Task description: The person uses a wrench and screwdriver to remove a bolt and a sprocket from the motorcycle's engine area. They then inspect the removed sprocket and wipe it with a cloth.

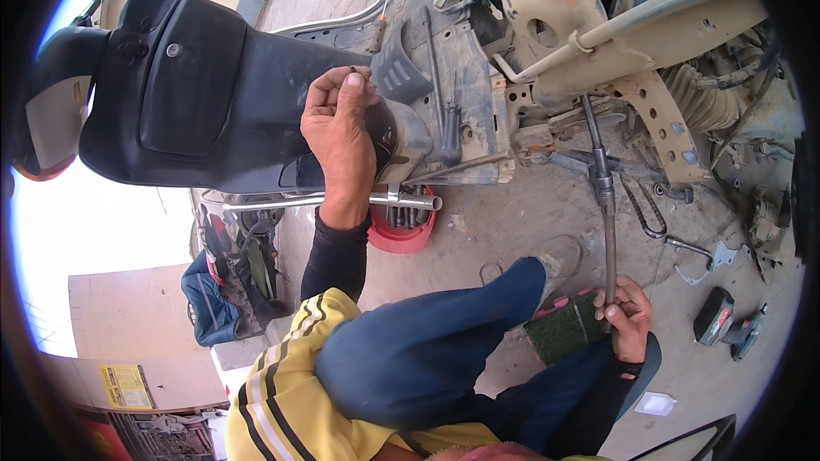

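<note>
My left hand [340, 141] is raised over the front of a black motorcycle seat [196, 85], thumb and fingers pinched together. A tiny dark bit shows at the fingertips, too small to name. Down at the right, my right hand [628, 324] grips the lower end of a long metal wrench bar [607, 230]. This bar runs up to the underside of the stripped, dusty vehicle frame [559, 8]; what its far end meets is hidden. On the footboard [487, 119] lie a screwdriver [450, 132] and a thin rod.
A red bowl [401, 239] of sockets sits under a chrome bar [333, 200]. At the right, a cordless power tool [735, 324] lies on the concrete near a gasket [726, 256]. A green mat [564, 329] is beside my knee. A blue bag [209, 299] stands at left.
</note>
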### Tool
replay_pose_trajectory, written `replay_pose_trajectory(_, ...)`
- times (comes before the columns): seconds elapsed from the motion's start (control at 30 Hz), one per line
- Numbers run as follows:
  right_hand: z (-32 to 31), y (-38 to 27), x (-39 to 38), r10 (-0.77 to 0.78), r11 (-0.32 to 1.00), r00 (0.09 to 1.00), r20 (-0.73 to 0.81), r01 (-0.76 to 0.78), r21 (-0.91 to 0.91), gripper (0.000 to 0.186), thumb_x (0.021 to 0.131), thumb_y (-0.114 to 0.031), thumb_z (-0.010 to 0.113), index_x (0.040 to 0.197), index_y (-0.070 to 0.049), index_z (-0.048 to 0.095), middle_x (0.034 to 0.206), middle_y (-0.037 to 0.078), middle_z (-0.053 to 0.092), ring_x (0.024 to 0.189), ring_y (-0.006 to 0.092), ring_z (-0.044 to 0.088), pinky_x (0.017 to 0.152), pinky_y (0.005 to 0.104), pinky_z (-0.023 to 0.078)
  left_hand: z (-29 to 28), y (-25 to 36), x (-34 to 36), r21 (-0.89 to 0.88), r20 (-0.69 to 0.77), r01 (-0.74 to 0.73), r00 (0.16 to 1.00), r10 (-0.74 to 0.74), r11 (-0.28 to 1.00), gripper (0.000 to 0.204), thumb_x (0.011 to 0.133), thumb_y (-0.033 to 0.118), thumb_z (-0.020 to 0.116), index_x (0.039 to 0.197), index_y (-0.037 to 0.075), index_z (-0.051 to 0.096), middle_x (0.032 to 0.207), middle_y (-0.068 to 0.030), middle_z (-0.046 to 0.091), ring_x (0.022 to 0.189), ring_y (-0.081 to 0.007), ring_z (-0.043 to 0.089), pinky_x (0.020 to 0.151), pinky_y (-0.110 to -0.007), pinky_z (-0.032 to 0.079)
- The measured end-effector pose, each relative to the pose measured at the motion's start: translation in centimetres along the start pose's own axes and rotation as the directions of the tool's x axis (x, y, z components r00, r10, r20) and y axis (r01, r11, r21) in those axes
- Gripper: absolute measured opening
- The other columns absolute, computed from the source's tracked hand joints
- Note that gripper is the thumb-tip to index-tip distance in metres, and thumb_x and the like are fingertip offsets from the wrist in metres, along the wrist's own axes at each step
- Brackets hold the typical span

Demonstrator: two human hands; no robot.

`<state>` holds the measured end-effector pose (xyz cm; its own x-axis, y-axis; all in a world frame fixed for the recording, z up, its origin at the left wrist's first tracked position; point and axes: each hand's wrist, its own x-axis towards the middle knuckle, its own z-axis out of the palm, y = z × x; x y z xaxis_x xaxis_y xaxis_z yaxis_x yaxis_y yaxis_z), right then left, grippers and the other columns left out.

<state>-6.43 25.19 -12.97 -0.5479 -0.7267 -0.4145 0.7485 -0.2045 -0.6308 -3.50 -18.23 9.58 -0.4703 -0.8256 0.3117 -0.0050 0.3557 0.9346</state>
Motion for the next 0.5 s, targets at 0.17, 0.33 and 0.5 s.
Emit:
replay_pose_trajectory(0.17,1.9,1.0,-0.6,0.010,0.992,0.999,-0.038,-0.015,-0.124,0.055,0.087,-0.017,0.077,0.134,0.003,0.056,0.102,0.011,0.070,0.080,0.0154,0.063,0.074,0.0266,0.050,-5.5,1.0,-1.1,0.103,-0.048,-0.028,0.998,0.033,0.994,0.026,0.096,0.002,0.068,0.121,-0.004,0.064,0.107,-0.0118,0.073,0.092,-0.0149,0.069,0.081,-0.025,0.057)
replay_pose_trajectory(0.33,3.4,2.5,-2.3,-0.037,0.976,0.998,-0.049,0.025,-0.216,0.058,0.088,-0.017,0.077,0.137,0.003,0.053,0.105,0.009,0.069,0.091,0.0151,0.063,0.082,0.0280,0.049,-10.2,0.0,-2.0,0.282,0.064,-0.058,0.997,0.042,0.958,0.017,0.096,0.000,0.065,0.113,-0.003,0.068,0.106,-0.0077,0.073,0.098,-0.0120,0.068,0.089,-0.025,0.054)
replay_pose_trajectory(0.5,5.2,3.9,-5.2,-0.054,0.987,0.997,-0.047,0.046,-0.156,0.059,0.089,-0.013,0.075,0.139,0.004,0.049,0.110,0.010,0.066,0.098,0.0162,0.060,0.091,0.0287,0.046,-11.7,-1.2,-2.7,0.497,0.233,-0.171,0.971,0.059,0.851,0.016,0.092,-0.001,0.068,0.108,0.001,0.071,0.099,-0.0039,0.074,0.084,-0.0092,0.064,0.080,-0.025,0.051)
